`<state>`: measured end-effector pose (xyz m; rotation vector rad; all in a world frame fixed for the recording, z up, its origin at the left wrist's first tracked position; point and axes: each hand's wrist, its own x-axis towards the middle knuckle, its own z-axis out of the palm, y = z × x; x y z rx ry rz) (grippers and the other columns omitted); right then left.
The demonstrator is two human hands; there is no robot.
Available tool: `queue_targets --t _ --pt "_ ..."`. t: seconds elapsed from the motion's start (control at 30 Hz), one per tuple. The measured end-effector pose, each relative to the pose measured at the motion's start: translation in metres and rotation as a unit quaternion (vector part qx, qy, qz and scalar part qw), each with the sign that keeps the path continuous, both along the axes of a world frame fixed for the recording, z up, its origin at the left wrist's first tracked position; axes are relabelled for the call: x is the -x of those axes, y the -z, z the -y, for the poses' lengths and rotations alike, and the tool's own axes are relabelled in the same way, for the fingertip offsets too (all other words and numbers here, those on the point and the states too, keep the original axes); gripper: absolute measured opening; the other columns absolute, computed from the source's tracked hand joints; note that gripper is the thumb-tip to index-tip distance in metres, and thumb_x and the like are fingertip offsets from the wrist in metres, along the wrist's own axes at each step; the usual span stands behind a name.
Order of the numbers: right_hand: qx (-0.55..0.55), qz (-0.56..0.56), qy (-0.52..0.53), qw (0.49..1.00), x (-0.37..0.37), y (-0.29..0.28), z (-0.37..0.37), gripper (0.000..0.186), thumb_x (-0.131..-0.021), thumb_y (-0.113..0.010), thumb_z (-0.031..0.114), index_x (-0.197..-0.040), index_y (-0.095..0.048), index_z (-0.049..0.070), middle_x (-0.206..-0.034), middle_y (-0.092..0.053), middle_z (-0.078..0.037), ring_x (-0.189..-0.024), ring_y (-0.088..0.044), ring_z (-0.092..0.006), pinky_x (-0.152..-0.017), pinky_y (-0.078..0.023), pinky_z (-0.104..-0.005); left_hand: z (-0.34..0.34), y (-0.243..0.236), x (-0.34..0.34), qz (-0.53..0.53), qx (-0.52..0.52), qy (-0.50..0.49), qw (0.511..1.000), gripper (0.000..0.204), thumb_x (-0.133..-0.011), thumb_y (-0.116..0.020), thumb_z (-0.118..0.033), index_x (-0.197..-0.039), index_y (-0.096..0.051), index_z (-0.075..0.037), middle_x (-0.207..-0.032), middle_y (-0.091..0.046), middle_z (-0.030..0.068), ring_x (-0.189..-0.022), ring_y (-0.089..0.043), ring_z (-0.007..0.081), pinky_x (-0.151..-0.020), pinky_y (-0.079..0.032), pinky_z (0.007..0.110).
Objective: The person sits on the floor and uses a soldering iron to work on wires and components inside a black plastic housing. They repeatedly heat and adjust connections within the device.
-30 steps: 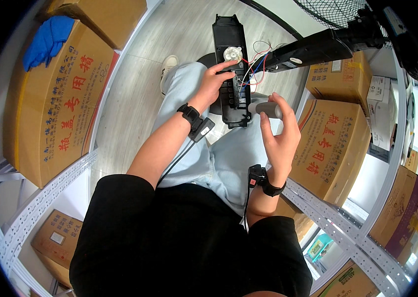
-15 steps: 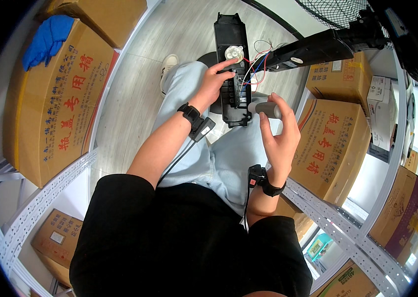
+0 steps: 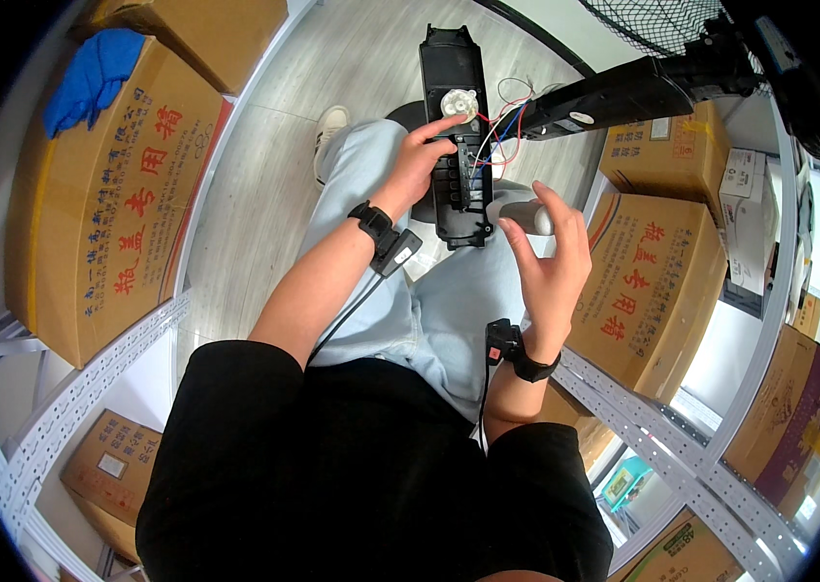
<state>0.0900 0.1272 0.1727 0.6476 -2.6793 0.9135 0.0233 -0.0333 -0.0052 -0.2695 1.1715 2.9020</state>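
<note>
A long black plastic housing lies across my knees, with a white round part and a row of black switches on it. My left hand rests on the housing's left edge, its index finger reaching to the white part and its thumb by the switches; its other fingers curl out of sight. My right hand has thumb and fingers around a thick grey cylindrical handle, seemingly a screwdriver, that points left at the lower switches. Its tip cannot be made out. Thin coloured wires run from the housing to a black fan column.
A meshed fan head is at the upper right. Shelves with cardboard boxes flank me on the left, and more boxes stand on the right. A blue cloth lies on the left box. Cables hang from both wrist bands.
The grey handle has tilted and shifted slightly downward, and my right thumb and fingers have moved a little around it. My left hand and the housing stay nearly still.
</note>
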Motion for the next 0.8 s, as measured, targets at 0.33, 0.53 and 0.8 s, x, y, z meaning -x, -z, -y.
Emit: queue_targets --t 0.33,0.53,0.8 --pt "0.036 0.007 -0.016 0.999 -0.0009 0.0013 0.0010 0.051 -0.078 -0.080 0.009 -0.124 -0.060 0.006 -0.111 -0.065 -0.012 -0.098 -0.065 -0.0254 -0.080 -0.053 -0.0347 -0.0003 0.0034 0.0004 0.008 -0.006 0.006 1.000 0.050 -0.082 -0.056 0.007 -0.131 -0.060 -0.001 -0.120 -0.065 0.0102 -0.100 -0.064 0.0137 -0.090 -0.051 0.027" --pt "-0.022 -0.022 0.012 0.999 0.0007 -0.0015 0.0018 0.048 -0.077 -0.077 0.006 -0.123 -0.063 0.006 -0.109 -0.066 -0.012 -0.098 -0.066 -0.0267 -0.083 -0.053 -0.0348 0.0003 0.0013 -0.0001 0.027 -0.009 0.017 0.999 0.050 -0.082 -0.057 0.007 -0.131 -0.060 -0.002 -0.119 -0.065 0.0100 -0.099 -0.064 0.0140 -0.090 -0.051 0.027" --pt "0.044 -0.022 -0.029 0.998 0.0030 -0.0020 0.0011 0.044 -0.078 -0.079 0.006 -0.120 -0.066 0.009 -0.107 -0.067 -0.011 -0.093 -0.067 -0.0264 -0.083 -0.053 -0.0332 0.0002 0.0068 0.0016 0.013 -0.011 0.014 1.000 0.050 -0.083 -0.058 0.007 -0.131 -0.060 -0.004 -0.118 -0.066 0.0097 -0.098 -0.064 0.0146 -0.089 -0.052 0.028"
